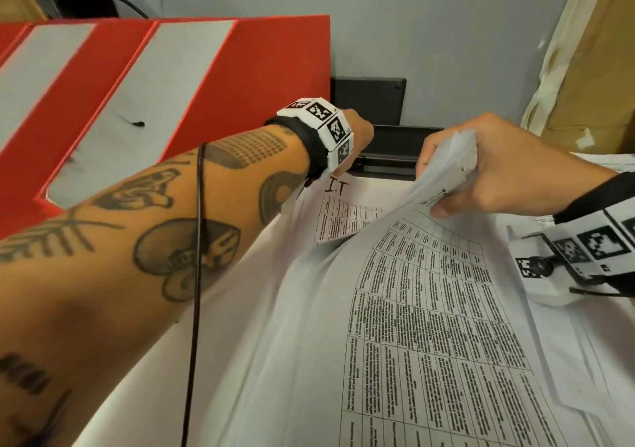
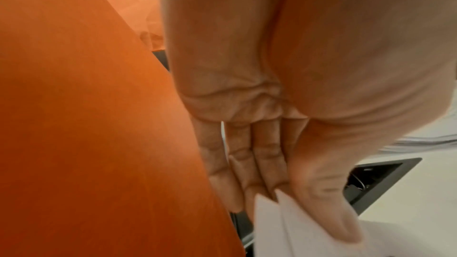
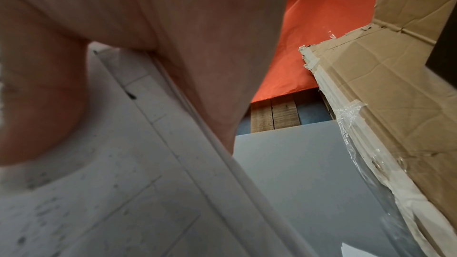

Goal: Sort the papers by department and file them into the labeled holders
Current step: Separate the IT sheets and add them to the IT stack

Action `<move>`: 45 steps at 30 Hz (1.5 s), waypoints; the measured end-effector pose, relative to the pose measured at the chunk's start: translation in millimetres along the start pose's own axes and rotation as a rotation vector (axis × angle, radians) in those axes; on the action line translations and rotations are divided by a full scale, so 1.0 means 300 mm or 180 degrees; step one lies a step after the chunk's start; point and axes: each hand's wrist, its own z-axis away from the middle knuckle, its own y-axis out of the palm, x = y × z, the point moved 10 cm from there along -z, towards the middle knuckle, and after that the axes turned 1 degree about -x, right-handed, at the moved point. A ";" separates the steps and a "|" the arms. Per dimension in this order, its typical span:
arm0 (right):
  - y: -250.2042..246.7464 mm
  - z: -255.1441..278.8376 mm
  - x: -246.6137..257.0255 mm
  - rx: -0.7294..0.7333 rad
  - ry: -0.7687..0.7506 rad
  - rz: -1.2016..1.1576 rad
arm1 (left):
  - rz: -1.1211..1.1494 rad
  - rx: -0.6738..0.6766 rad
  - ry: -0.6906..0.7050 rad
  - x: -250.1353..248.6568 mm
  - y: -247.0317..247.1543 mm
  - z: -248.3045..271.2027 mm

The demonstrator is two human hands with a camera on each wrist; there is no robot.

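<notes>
A pile of printed white papers (image 1: 429, 326) covers the desk. The sheet exposed at the far end bears a handwritten "I.T" (image 1: 338, 186). My right hand (image 1: 438, 185) grips a thick bunch of sheets (image 1: 457, 158) by their far corners and holds them lifted and curled back; in the right wrist view my thumb presses on that bunch (image 3: 173, 163). My left hand (image 1: 360, 132) reaches to the pile's far edge beside the red holders (image 1: 240, 68). In the left wrist view its thumb and fingers (image 2: 247, 163) pinch a paper corner (image 2: 284, 222).
Red file holders with grey inner faces stand slanted at the left, and one wall (image 2: 99, 124) is close against my left hand. A black tray (image 1: 371, 103) sits by the grey back panel (image 1: 429, 34). Cardboard boxes (image 1: 598, 68) stand at the right.
</notes>
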 end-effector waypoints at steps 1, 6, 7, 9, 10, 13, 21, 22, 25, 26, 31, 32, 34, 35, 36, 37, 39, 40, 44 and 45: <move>0.001 0.000 0.000 0.0010 -0.0006 0.0006 | 0.0050 -0.0016 -0.0013 0.001 -0.008 0.001; 0.013 0.000 -0.009 0.0103 0.0036 -0.0021 | -0.0015 -0.0310 -0.0010 0.020 -0.066 0.027; 0.013 0.000 -0.011 0.0106 0.0046 -0.0008 | -0.0052 -0.0416 -0.0023 0.023 -0.087 0.039; 0.012 -0.004 -0.011 0.0081 0.0051 -0.0031 | 0.0024 -0.0409 0.0001 0.030 -0.118 0.061; 0.011 -0.005 -0.006 0.0057 0.0041 -0.0086 | 0.0179 -0.0376 0.0073 0.026 -0.137 0.070; -0.005 -0.007 0.011 -0.0132 0.0017 -0.0120 | 0.0695 -0.0025 0.0473 -0.010 -0.190 0.109; -0.016 -0.004 -0.023 -0.0194 0.0086 -0.0127 | 0.2837 0.0621 0.1147 -0.087 -0.258 0.206; -0.019 -0.005 -0.023 -0.0223 0.0073 -0.0127 | 0.3035 0.0593 0.1033 -0.069 -0.242 0.186; -0.033 -0.005 -0.027 -0.0299 0.0139 -0.0076 | 0.2218 0.0411 0.0514 -0.011 -0.142 0.091; -0.035 -0.003 -0.025 -0.0282 0.0171 -0.0035 | 0.1614 0.0428 0.0349 0.004 -0.091 0.058; -0.001 -0.001 0.004 0.0018 0.0111 0.0175 | -0.0318 0.0529 -0.0086 0.046 0.113 -0.046; 0.002 -0.002 -0.002 0.0041 0.0121 0.0164 | -0.0421 0.0642 -0.0107 0.045 0.136 -0.055; -0.002 -0.002 -0.018 0.0024 0.0176 0.0152 | -0.0422 0.0854 -0.0084 0.029 0.157 -0.059; -0.006 -0.002 -0.024 0.0006 0.0192 0.0147 | -0.0418 0.0839 -0.0075 0.022 0.146 -0.047; -0.008 -0.001 -0.025 -0.0002 0.0196 0.0138 | -0.0419 0.0751 -0.0062 0.015 0.120 -0.021; -0.008 0.000 -0.024 -0.0001 0.0195 0.0119 | -0.0405 0.0682 -0.0045 0.008 0.102 -0.008; -0.002 -0.001 -0.018 0.0022 0.0156 0.0060 | -0.0369 0.0546 -0.0022 -0.003 0.081 -0.007; 0.001 0.000 -0.015 0.0039 0.0133 0.0033 | -0.0336 0.0445 -0.0030 -0.008 0.062 -0.007; 0.011 0.001 -0.010 0.0113 0.0148 -0.0028 | -0.0208 0.0125 0.0019 -0.026 -0.005 0.019; 0.012 0.001 -0.011 0.0128 0.0154 -0.0039 | -0.0207 0.0099 -0.0026 -0.015 -0.016 0.028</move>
